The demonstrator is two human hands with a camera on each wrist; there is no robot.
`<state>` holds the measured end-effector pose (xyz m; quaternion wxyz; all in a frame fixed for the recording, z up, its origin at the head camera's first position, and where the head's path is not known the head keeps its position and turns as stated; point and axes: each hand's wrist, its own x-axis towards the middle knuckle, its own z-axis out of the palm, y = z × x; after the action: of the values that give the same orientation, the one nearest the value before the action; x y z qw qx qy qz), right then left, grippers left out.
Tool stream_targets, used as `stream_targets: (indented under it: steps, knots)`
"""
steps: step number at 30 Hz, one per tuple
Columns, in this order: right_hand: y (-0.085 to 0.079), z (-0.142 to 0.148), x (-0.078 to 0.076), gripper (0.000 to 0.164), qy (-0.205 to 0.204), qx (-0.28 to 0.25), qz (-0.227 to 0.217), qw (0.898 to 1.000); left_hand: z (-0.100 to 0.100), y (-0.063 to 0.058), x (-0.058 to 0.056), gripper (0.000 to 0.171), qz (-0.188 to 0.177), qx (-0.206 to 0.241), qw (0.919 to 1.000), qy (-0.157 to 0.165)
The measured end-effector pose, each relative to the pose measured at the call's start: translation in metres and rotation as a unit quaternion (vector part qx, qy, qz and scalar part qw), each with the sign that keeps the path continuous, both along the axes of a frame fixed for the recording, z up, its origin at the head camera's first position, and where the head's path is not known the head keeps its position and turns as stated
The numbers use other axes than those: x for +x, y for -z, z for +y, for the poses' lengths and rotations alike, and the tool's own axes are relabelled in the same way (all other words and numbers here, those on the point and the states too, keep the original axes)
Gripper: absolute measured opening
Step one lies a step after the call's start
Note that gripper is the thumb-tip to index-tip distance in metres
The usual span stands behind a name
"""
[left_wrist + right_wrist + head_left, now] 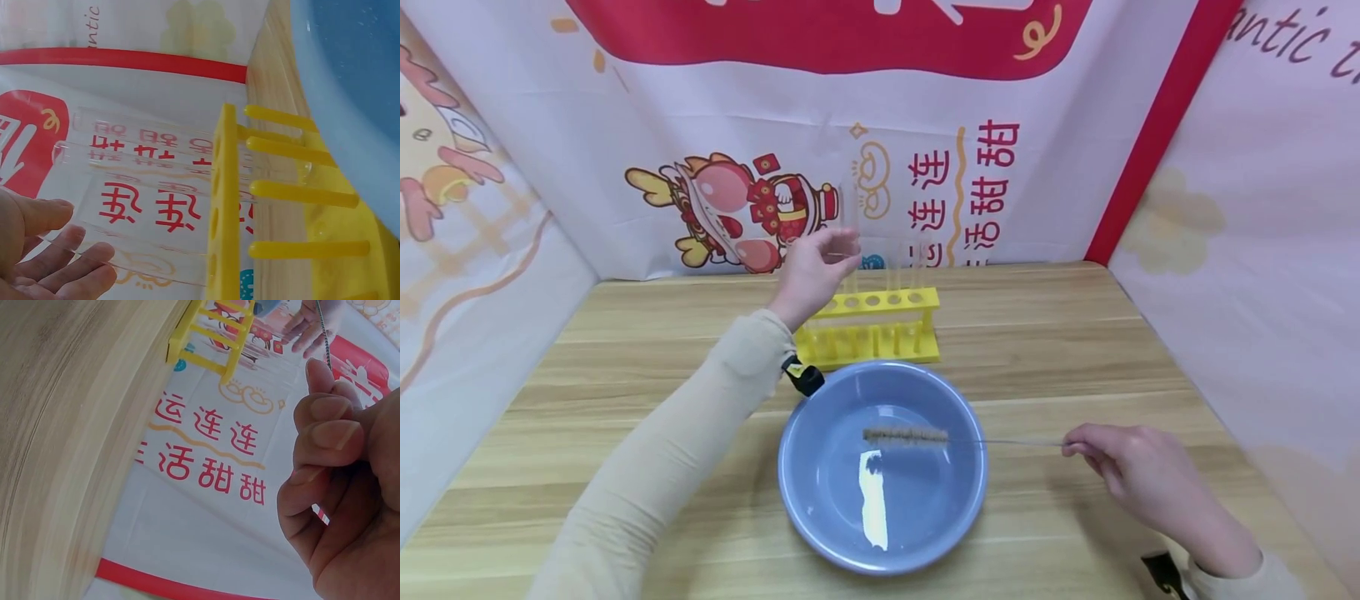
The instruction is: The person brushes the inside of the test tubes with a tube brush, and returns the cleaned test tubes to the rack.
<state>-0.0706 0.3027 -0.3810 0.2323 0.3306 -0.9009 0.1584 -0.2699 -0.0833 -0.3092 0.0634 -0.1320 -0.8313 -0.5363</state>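
Observation:
My left hand (pixel 817 271) is up at the yellow test tube rack (pixel 876 302), thumb and fingers curved round the upper end of a clear test tube (pixel 156 259). That tube's lower part runs into the rack's top plate. More clear tubes (pixel 137 165) stand in the rack beside it, faint against the backdrop. On the right, my right hand (pixel 1150 471) pinches the thin wire handle of a test tube brush (pixel 906 435). The brush lies level, its brown bristles over the blue basin (pixel 790 492). In the right wrist view the twisted wire (pixel 324 331) leaves the fingertips.
The basin stands in front of the rack on a wooden table (pixel 1045 333), with bright reflections inside it. Printed cloth backdrops (pixel 1037 183) rise behind the rack and along both sides. Yellow pegs (pixel 306 194) stick up from the rack's base.

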Motion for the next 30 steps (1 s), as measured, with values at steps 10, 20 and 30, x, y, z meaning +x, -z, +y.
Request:
stream_targets:
  steps: [10, 20, 30]
  knots:
    - [0.000, -0.003, -0.001, 0.026, -0.010, -0.009, 0.002, 1.000, 0.000, 0.018, -0.003, 0.034, -0.024, -0.020, 0.9995, 0.000]
    - [0.000, -0.005, -0.001, 0.057, -0.014, -0.012, -0.006, 1.000, 0.000, 0.028, -0.003, 0.028, -0.027, -0.035, 0.9990, 0.008]
    - [0.000, -0.005, -0.001, 0.058, -0.017, -0.017, -0.007, 1.000, -0.002, 0.036, -0.003, 0.025, -0.050, -0.053, 0.9973, -0.002]
